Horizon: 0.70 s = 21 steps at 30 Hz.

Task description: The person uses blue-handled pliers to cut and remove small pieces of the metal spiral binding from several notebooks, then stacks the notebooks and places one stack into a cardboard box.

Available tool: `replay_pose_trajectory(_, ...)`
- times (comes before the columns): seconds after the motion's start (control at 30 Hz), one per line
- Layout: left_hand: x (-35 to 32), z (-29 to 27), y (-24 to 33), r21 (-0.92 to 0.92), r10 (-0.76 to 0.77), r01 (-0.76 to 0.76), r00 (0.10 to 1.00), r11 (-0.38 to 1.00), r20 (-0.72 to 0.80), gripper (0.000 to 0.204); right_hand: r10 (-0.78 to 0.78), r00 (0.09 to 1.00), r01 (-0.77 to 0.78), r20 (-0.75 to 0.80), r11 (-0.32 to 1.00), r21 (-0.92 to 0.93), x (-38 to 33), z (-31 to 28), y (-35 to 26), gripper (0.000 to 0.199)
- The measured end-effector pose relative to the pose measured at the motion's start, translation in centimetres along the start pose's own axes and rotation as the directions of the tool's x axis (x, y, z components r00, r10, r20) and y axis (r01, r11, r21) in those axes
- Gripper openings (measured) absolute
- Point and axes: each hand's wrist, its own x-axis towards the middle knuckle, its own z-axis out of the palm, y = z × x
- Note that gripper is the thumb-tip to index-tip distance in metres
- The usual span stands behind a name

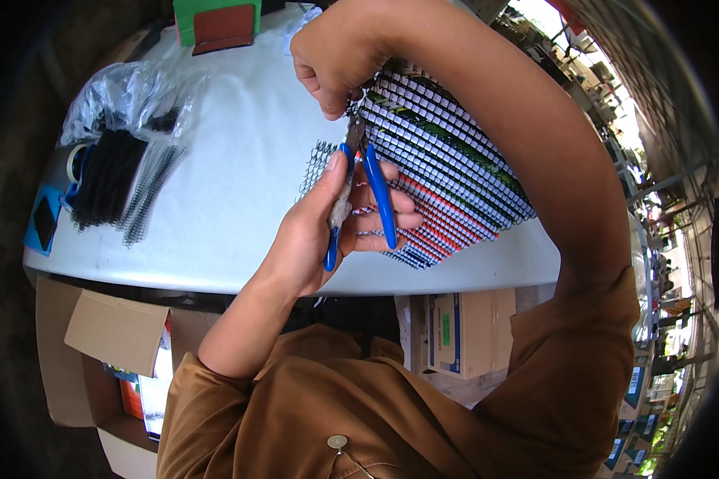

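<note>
My left hand (pixel 315 211) holds a pair of pliers (pixel 385 199) with blue handles, the handles spread apart and the fingers reaching through between them. The metal jaws point away from me, at the far left corner of a fanned stack of coil-bound books (pixel 435 152), where rows of black loops cross white, green and red edges. My right arm arcs over the stack from the right. Closed just beyond the jaws, my right hand (pixel 335 64) has its fingertips at that corner; what they pinch is too small to make out. Loose coil ends (pixel 318 164) stick out beside my left thumb.
On the pale table (pixel 232 231), black spiral coils (pixel 112 180) lie at the left, partly under clear plastic bags (pixel 128 100), near a tape roll (pixel 75 164) and a blue pad (pixel 44 219). A green-and-brown stand (pixel 220 28) is at the back. Cardboard boxes (pixel 120 323) sit below the front edge.
</note>
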Motion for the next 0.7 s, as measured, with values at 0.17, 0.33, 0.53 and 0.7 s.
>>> replay_pose_trajectory(0.17,0.1,0.7,-0.1,-0.042,-0.04,0.039,0.999,0.998,-0.014,0.06,-0.104,0.99,0.096,-0.099,0.992,-0.076,1.5,1.7,0.8,0.026)
replay_pose_trajectory(0.33,0.0,0.2,-0.1,-0.043,-0.008,0.006,0.999,0.999,-0.05,0.056,-0.064,0.974,0.065,-0.219,0.998,-0.004,1.4,2.3,0.9,0.031)
replay_pose_trajectory(0.53,-0.7,1.3,0.1,-0.017,0.012,-0.013,0.998,1.0,-0.069,0.06,-0.091,0.954,0.112,-0.285,0.992,0.06,1.5,2.7,1.3,0.03)
replay_pose_trajectory(0.7,0.5,0.4,0.5,-0.063,0.0,0.001,1.0,0.998,0.017,0.063,-0.085,0.955,0.095,-0.282,0.995,0.021,1.6,2.7,1.2,0.029)
